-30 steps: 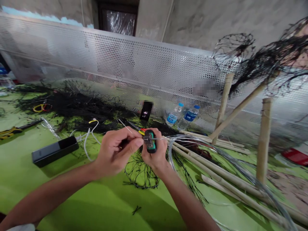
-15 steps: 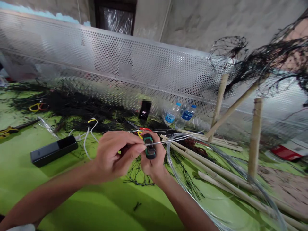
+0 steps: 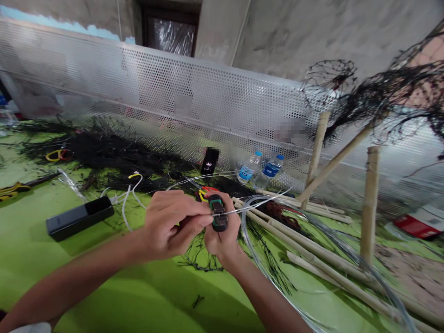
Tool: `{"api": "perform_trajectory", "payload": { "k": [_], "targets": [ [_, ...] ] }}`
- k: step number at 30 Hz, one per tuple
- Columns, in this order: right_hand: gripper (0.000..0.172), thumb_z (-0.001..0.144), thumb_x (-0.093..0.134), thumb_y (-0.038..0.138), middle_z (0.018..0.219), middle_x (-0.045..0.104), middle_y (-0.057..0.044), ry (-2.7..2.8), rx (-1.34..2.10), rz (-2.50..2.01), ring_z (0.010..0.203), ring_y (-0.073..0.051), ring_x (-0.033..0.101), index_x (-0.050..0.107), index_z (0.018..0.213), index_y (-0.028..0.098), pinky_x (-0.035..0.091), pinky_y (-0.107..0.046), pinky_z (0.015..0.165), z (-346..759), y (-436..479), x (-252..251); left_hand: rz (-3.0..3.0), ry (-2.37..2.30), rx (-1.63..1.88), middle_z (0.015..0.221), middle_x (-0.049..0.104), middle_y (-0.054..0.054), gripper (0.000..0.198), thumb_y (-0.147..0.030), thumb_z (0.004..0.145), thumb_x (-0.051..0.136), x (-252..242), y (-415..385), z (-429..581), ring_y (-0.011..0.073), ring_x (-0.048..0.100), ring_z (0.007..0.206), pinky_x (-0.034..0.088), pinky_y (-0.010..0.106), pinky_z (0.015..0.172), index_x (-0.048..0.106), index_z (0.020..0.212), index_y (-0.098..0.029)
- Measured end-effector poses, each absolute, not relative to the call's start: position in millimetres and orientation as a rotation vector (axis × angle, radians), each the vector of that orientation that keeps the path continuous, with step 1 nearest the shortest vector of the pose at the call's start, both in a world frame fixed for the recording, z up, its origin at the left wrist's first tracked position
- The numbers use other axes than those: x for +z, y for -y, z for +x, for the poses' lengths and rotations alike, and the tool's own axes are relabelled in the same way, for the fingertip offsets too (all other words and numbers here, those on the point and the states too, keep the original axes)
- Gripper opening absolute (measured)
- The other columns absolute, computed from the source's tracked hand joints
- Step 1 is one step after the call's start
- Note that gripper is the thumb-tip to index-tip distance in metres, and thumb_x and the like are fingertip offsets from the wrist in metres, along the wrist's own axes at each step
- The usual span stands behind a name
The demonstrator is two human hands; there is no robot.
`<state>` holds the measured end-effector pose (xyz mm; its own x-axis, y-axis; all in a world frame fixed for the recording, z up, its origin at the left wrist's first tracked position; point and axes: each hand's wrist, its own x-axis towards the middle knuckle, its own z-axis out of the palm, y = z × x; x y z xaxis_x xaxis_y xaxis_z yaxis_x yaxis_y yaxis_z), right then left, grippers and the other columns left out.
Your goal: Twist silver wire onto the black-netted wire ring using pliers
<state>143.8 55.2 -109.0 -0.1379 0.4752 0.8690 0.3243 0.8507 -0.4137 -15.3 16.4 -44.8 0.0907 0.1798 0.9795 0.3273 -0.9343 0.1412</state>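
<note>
My left hand (image 3: 176, 222) is closed, with thumb and forefinger pinching thin silvery wire (image 3: 248, 208) right beside the tool. My right hand (image 3: 225, 238) is wrapped around green-and-black pliers (image 3: 218, 212), which I see end-on. The wire crosses the face of the pliers and its strands stick out to the right. Whether the jaws bite on the wire, I cannot tell. A coil of clear wire (image 3: 245, 231) lies on the green surface (image 3: 156, 296) beside my right forearm. Behind my hands rests a red-and-yellow handled tool (image 3: 204, 190), partly hidden.
Bamboo poles (image 3: 298, 238) lie to the right, near an upright post (image 3: 369, 203). Two water bottles (image 3: 271, 169) and a phone (image 3: 210, 160) stand before a perforated metal panel (image 3: 222, 101). Black netting (image 3: 104, 155), scissors (image 3: 57, 155) and a black power bank (image 3: 79, 217) are at left.
The wire strands behind my hands have risen into a curve. Both hands appear slightly further right, and the view has shifted a little. The pinch and the grip on the pliers stay the same.
</note>
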Motion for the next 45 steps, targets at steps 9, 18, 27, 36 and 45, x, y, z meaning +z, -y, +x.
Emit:
{"api": "perform_trajectory", "payload": {
  "k": [9,18,27,36,45],
  "targets": [
    [0.035,0.084,0.052,0.016,0.095,0.067,-0.005,1.751,0.102,-0.666,0.078,-0.022,0.065,0.057,0.117,0.024,0.056,-0.039,0.07,145.7,-50.7,-104.0,-2.143,0.44,-2.023,0.068,0.074,-0.001,0.015,-0.02,0.101,0.063,-44.3,-17.7,-8.6,0.0067,0.063,0.054,0.049,0.022,0.054,0.064,0.086,-0.018],
    [0.034,0.082,0.052,0.021,0.097,0.072,-0.008,1.775,0.067,-0.717,0.082,-0.026,0.071,0.057,0.116,0.023,0.059,-0.044,0.072,149.2,-50.9,-106.0,-2.24,0.525,-2.002,0.068,0.074,0.0,0.018,-0.022,0.103,0.059,-44.0,-14.2,-10.4,0.0071,0.064,0.056,0.051,0.02,0.055,0.065,0.086,-0.018],
    [0.035,0.083,0.05,0.024,0.1,0.073,-0.007,1.788,0.046,-0.717,0.084,-0.025,0.071,0.055,0.118,0.026,0.06,-0.043,0.073,149.1,-51.6,-106.1,-2.289,0.518,-2.038,0.068,0.074,0.0,0.022,-0.022,0.103,0.058,-42.5,-12.4,-8.2,0.0051,0.067,0.059,0.053,0.014,0.06,0.065,0.084,-0.016],
    [0.031,0.081,0.053,0.025,0.097,0.071,-0.008,1.787,-0.024,-0.702,0.085,-0.027,0.07,0.057,0.112,0.024,0.059,-0.048,0.077,150.7,-55.5,-107.2,-2.278,0.545,-2.045,0.07,0.076,0.0,0.023,-0.023,0.104,0.058,-43.0,-11.8,-7.2,0.0071,0.071,0.061,0.056,0.016,0.06,0.065,0.083,-0.018],
    [0.027,0.081,0.058,0.023,0.08,0.064,0.0,1.766,0.033,-0.734,0.065,-0.019,0.061,0.055,0.107,0.025,0.053,-0.035,0.06,146.5,-56.7,-109.6,-2.304,0.572,-2.032,0.069,0.075,-0.001,0.023,-0.026,0.105,0.058,-44.2,-12.5,-6.9,0.0068,0.068,0.056,0.055,0.016,0.055,0.065,0.084,-0.018]
  ]
}}
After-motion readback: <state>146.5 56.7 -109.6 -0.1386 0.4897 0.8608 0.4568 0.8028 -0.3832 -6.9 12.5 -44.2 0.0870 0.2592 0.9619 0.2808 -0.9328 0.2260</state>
